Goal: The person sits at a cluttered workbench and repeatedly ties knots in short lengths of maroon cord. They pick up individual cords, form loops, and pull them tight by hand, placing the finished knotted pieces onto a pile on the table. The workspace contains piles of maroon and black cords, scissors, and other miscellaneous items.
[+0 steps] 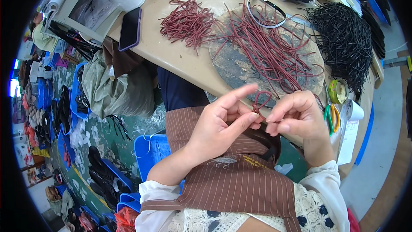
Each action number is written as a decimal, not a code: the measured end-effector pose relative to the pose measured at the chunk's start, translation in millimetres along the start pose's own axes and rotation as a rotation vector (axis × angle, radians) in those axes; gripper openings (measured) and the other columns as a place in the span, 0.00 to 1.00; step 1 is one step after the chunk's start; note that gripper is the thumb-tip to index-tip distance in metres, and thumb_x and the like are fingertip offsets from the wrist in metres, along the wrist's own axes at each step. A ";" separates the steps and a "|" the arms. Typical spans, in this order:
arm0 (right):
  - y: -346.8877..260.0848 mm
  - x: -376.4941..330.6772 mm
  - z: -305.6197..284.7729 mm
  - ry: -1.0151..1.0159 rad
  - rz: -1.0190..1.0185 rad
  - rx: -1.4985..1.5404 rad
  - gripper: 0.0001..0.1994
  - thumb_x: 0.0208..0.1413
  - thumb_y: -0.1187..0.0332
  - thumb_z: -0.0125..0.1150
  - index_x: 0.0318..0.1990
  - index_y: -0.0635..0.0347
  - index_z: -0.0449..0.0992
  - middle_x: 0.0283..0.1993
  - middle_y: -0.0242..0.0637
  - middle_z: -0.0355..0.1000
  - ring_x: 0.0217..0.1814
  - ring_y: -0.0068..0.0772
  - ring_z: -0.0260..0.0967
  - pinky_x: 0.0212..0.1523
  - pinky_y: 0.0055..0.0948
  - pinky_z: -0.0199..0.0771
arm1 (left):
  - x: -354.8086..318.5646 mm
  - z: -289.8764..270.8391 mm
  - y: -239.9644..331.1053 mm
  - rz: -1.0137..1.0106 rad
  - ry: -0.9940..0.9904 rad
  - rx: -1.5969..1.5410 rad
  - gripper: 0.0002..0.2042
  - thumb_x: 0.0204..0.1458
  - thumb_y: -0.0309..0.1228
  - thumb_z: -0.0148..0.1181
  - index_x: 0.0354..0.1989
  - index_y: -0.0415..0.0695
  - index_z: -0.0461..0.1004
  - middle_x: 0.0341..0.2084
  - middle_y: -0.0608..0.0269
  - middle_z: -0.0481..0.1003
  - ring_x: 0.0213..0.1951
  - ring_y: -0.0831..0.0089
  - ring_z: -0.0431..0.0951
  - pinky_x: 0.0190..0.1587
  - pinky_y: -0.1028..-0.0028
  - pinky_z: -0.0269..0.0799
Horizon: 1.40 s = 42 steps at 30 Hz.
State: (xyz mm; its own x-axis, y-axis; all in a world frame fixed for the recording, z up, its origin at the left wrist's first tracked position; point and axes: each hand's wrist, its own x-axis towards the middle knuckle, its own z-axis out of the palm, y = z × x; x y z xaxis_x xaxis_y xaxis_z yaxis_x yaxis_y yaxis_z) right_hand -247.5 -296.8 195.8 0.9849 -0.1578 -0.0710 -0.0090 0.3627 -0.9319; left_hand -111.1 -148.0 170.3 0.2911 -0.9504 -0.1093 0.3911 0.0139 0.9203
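Between my hands, just off the table's front edge, is a dark red cord (263, 98) bent into a loop with a small knot. My left hand (229, 118) pinches the cord at the knot between thumb and fingers, its index finger stretched up beside the loop. Close by on the right, my right hand (296, 118) has thumb and fingertips pressed together on what looks like the cord's end. Beyond my hands, long loose red cords (270, 51) lie spread over a round, worn grey board (223, 62). A tangled heap of short red pieces (187, 21) sits left of it.
A large bundle of black cords (343, 38) lies at the right, with green-and-orange-handled scissors (330, 118) and a green tape roll (338, 91) nearer me. A phone (130, 29) rests at the table's left edge. Blue bins (152, 150) stand on the floor to the left.
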 end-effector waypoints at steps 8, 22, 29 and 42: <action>7.9 14.3 8.0 0.101 -0.196 -0.573 0.06 0.42 0.76 0.64 0.31 0.63 0.77 0.27 0.33 0.71 0.27 0.18 0.67 0.28 0.16 0.65 | 2.3 3.0 -9.1 0.008 0.156 -0.037 0.10 0.51 0.20 0.52 0.42 0.32 0.68 0.32 0.59 0.75 0.35 0.79 0.75 0.38 0.81 0.71; 14.3 24.5 18.8 0.273 0.040 -0.795 0.08 0.44 0.73 0.61 0.23 0.64 0.67 0.18 0.31 0.65 0.19 0.17 0.62 0.20 0.19 0.61 | 1.9 -8.3 -21.9 -0.143 0.153 -0.263 0.12 0.55 0.29 0.49 0.41 0.34 0.71 0.35 0.55 0.74 0.36 0.71 0.76 0.40 0.73 0.73; 2.9 26.0 22.6 0.226 0.018 -0.939 0.10 0.42 0.72 0.62 0.21 0.63 0.65 0.18 0.38 0.66 0.18 0.30 0.66 0.19 0.26 0.64 | 3.3 -12.2 -21.4 -0.242 0.118 -0.459 0.11 0.55 0.30 0.50 0.41 0.36 0.71 0.32 0.60 0.74 0.33 0.77 0.74 0.38 0.79 0.71; -6.2 31.2 25.9 0.181 -0.166 -1.247 0.14 0.41 0.64 0.64 0.24 0.58 0.63 0.17 0.35 0.65 0.17 0.39 0.66 0.19 0.32 0.65 | 4.1 -12.2 -16.5 -0.284 -0.005 -0.662 0.12 0.54 0.31 0.51 0.42 0.36 0.70 0.32 0.60 0.75 0.33 0.79 0.75 0.36 0.81 0.69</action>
State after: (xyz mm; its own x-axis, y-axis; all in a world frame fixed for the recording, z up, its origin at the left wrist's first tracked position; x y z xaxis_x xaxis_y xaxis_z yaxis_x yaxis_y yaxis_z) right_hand -212.2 -280.1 208.6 0.9532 -0.2763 0.1225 -0.1408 -0.7646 -0.6289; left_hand -105.7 -148.4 150.1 0.0963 -0.9467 -0.3072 0.8989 -0.0498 0.4353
